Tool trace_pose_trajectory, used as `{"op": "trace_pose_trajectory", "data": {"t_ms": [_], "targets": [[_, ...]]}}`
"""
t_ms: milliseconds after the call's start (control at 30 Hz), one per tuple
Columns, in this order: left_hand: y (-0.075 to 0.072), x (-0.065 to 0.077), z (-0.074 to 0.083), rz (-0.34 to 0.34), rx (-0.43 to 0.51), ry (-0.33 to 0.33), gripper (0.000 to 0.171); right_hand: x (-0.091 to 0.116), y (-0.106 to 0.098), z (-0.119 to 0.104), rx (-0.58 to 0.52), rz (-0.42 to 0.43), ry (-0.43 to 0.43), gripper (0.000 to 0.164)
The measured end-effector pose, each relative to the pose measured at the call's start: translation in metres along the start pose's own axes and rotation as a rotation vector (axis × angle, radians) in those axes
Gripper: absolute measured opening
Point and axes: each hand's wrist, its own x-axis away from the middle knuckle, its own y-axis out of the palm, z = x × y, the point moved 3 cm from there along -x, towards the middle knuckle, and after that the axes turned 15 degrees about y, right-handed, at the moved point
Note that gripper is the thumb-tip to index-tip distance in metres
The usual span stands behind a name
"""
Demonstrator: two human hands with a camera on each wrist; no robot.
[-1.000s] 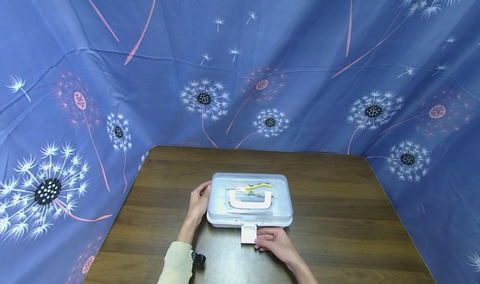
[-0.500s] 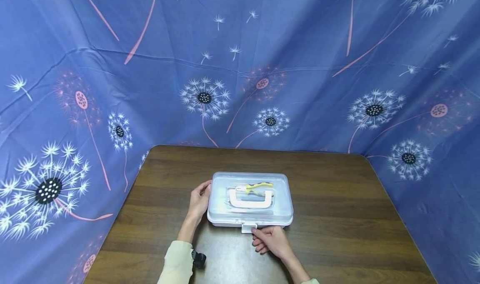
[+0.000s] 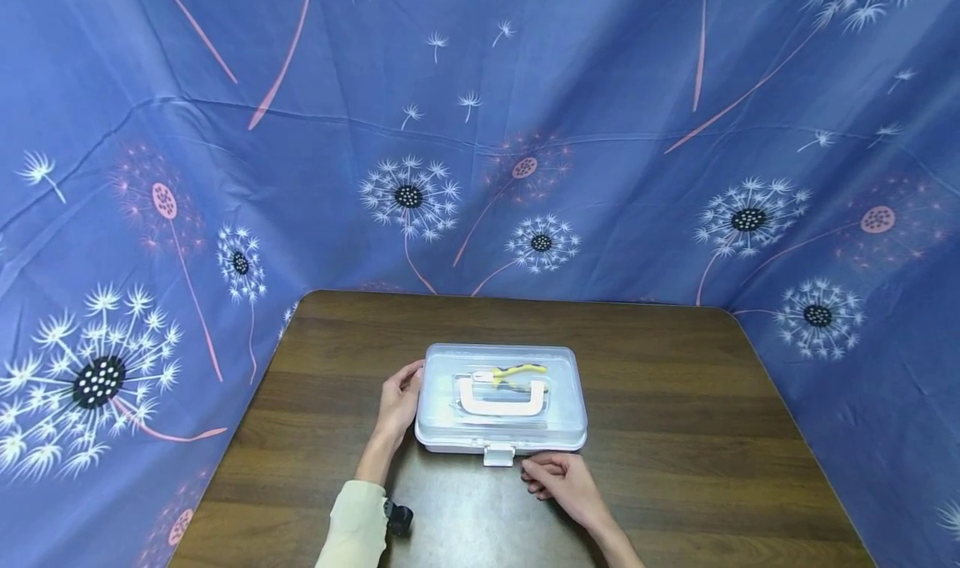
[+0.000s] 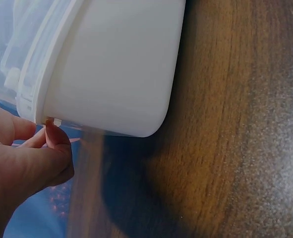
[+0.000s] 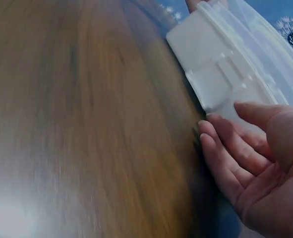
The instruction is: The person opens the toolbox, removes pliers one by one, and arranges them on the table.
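Note:
A toolbox [image 3: 442, 422] with a clear lid and a white base sits on the wooden table. Through its lid show yellow-and-black pliers [image 3: 528, 370], just behind the white carry handle [image 3: 501, 407]. My left hand [image 3: 397, 401] holds the toolbox's left side; in the left wrist view its fingertips pinch at the lid's rim. The white latch [image 3: 498, 456] hangs at the middle of the front side. Just right of that latch is my right hand [image 3: 567, 485], its fingers loosely bent and nothing between them. In the right wrist view its fingertips are close to the front wall.
The brown wooden table [image 3: 675, 401] extends on both sides of the toolbox. A blue dandelion-print cloth [image 3: 480, 77] hangs behind the table and along its sides. A black wrist camera [image 3: 400, 518] sits by the left sleeve [image 3: 354, 522].
The latch stuck out towards me at first and has swung down against the front. My right hand pressed it, then came off and moved slightly right. My left hand stays put.

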Motion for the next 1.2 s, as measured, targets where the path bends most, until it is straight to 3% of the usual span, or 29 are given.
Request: {"op": "trace_pose_trajectory", "data": {"t_ms": [300, 433, 533, 733, 1000, 1200], "targets": [[-0.001, 0.000, 0.000, -0.001, 0.000, -0.005, 0.034, 0.013, -0.042, 0.000, 0.141, 0.278, -0.006, 0.022], [-0.001, 0.000, 0.001, -0.002, -0.003, 0.007, 0.034, 0.016, -0.057, -0.005, 0.172, 0.380, -0.065, 0.025], [-0.001, 0.000, 0.001, -0.003, 0.009, 0.010, 0.034, 0.016, -0.064, -0.010, 0.155, 0.381, -0.160, 0.036], [0.000, 0.001, 0.001, -0.011, 0.012, 0.036, 0.034, 0.013, -0.071, -0.015, 0.137, 0.306, -0.324, 0.069], [0.000, 0.001, 0.002, -0.003, 0.039, 0.006, 0.033, 0.016, -0.073, -0.018, 0.266, 0.402, -0.337, 0.075], [0.000, 0.001, 0.000, 0.005, 0.076, -0.004, 0.035, 0.017, -0.076, -0.020, 0.281, 0.427, -0.386, 0.074]]}}
